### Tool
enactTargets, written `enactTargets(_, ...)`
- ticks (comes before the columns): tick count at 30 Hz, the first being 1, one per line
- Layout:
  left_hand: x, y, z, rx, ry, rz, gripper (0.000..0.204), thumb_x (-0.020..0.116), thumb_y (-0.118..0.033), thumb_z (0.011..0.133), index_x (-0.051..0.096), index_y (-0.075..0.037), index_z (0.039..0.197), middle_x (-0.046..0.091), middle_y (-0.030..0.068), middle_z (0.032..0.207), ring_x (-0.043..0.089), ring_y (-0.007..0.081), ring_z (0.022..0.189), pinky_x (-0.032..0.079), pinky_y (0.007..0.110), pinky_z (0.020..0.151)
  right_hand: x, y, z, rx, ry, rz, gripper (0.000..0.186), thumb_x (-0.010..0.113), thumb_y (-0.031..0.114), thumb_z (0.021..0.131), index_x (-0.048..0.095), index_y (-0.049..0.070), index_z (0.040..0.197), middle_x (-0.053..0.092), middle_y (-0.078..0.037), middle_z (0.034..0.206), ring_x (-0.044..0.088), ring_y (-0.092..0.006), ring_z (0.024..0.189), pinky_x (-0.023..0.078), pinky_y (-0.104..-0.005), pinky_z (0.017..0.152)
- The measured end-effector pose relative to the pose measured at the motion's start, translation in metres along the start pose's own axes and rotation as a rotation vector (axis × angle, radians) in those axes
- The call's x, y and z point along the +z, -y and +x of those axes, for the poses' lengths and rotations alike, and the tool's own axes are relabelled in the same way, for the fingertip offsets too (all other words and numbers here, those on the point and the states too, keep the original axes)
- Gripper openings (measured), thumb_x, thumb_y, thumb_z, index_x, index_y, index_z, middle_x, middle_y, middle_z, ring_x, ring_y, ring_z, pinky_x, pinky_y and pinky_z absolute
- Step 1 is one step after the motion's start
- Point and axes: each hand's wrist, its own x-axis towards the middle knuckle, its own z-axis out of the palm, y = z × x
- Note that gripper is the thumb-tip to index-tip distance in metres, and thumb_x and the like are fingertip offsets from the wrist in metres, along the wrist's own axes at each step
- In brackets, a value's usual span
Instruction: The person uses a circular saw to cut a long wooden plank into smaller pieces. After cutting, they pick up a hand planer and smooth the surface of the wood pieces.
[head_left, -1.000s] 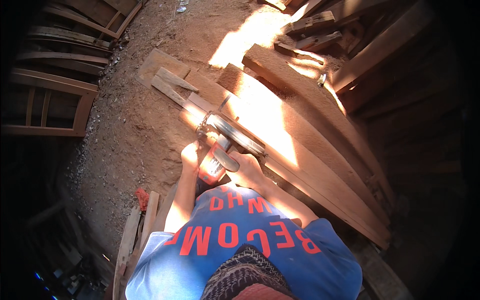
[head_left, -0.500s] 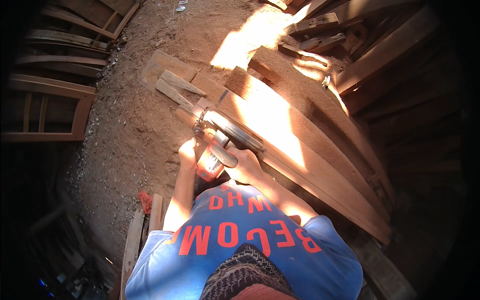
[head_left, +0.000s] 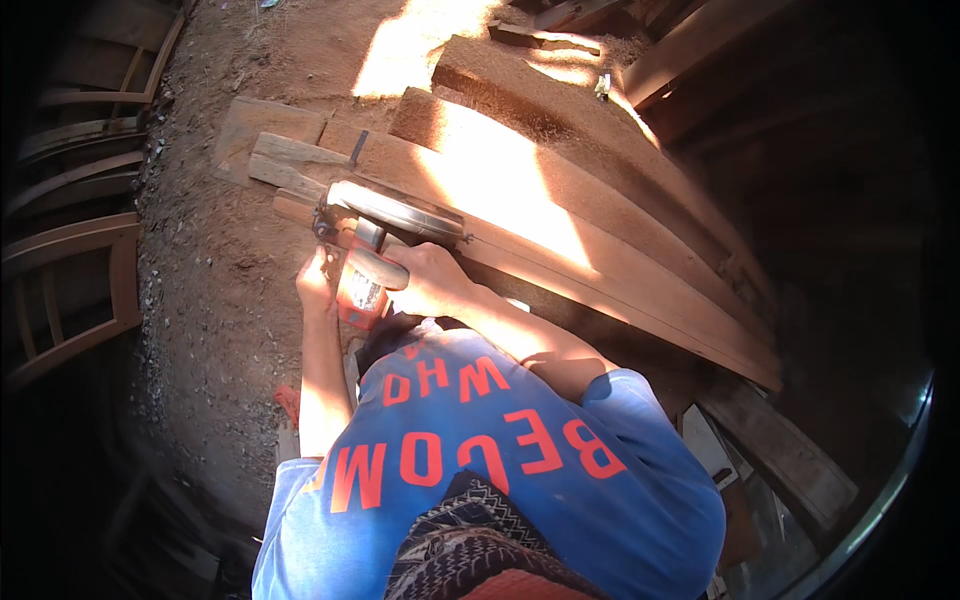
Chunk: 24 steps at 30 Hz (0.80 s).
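Note:
A circular saw with a red body (head_left: 356, 300) and silver round blade housing (head_left: 392, 205) sits on a long wooden board (head_left: 640, 310) in front of me, angled along it. My right hand (head_left: 428, 275) is closed around the saw's handle. My left hand (head_left: 316, 280) is closed at the saw's left front side, its fingers partly hidden, so what exactly they grip is unclear. A short weathered wood piece (head_left: 290, 150) lies just beyond the saw's front. The blade itself is hidden.
Thick sawdust-covered beams (head_left: 540, 100) lie behind the board in patches of sunlight. Wooden frames (head_left: 120, 270) lean at the left, and timber (head_left: 690, 45) stands at the upper right. Loose planks (head_left: 770, 450) lie at lower right. The dirt ground (head_left: 220, 260) has small debris.
The view has turned, so boards, saw and surroundings sit further left and higher in the picture. Both hands keep their grips, moving with the saw in the picture.

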Motion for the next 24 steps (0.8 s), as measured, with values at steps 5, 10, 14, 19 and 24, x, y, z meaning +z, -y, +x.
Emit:
enactTargets(5, -0.042, -0.021, 0.041, -0.044, 0.028, -0.019, 0.03, 0.048, -0.018, 0.108, 0.063, 0.006, 0.117, 0.069, 0.0137, 0.108, 0.067, 0.0254, 0.096, 0.054, 0.037, 0.086, 0.018, 0.014, 0.038, 0.035, 0.024, 0.076, 0.027, 0.075, 0.013, 0.074, 0.066, 0.004, 0.098, 0.068, -0.02, 0.078, 0.068, -0.0428, 0.073, 0.055, -0.0505, 0.064)
enactTargets(10, -0.051, -0.076, 0.072, -0.059, 0.058, 0.029, 0.039, 0.042, -0.021, 0.11, 0.059, 0.008, 0.129, 0.066, 0.0193, 0.127, 0.065, 0.0323, 0.113, 0.049, 0.045, 0.102, 0.042, 0.021, 0.088, 0.009, 0.024, 0.037, 0.031, 0.077, 0.016, 0.073, 0.066, 0.005, 0.1, 0.069, -0.022, 0.08, 0.07, -0.043, 0.078, 0.057, -0.051, 0.068)
enactTargets(14, -0.076, -0.102, 0.092, -0.035, -0.037, 0.008, 0.03, 0.05, -0.022, 0.109, 0.065, 0.004, 0.113, 0.068, 0.0145, 0.107, 0.066, 0.0263, 0.099, 0.052, 0.041, 0.092, 0.062, 0.03, 0.125, 0.023, 0.061, 0.059, 0.036, 0.078, 0.017, 0.071, 0.067, 0.006, 0.104, 0.071, -0.023, 0.085, 0.071, -0.0429, 0.083, 0.058, -0.05, 0.073)
enactTargets(19, -0.087, -0.121, 0.051, 0.088, 0.008, -0.105, 0.037, 0.05, -0.027, 0.11, 0.063, 0.004, 0.123, 0.067, 0.0187, 0.122, 0.066, 0.0294, 0.111, 0.052, 0.043, 0.098, 0.059, 0.068, 0.135, -0.033, 0.189, 0.07, 0.042, 0.078, 0.013, 0.068, 0.068, 0.005, 0.108, 0.072, -0.024, 0.088, 0.071, -0.0429, 0.089, 0.056, -0.0505, 0.076)
enactTargets(24, -0.052, -0.111, -0.029, 0.18, -0.109, -0.314, 0.021, 0.056, -0.021, 0.106, 0.065, -0.002, 0.106, 0.069, 0.0102, 0.096, 0.068, 0.0214, 0.093, 0.055, 0.038, 0.087, 0.044, 0.104, 0.122, -0.209, 0.284, -0.027, 0.03, 0.074, 0.012, 0.076, 0.068, 0.006, 0.105, 0.072, -0.022, 0.088, 0.07, -0.0428, 0.088, 0.056, -0.0491, 0.075)
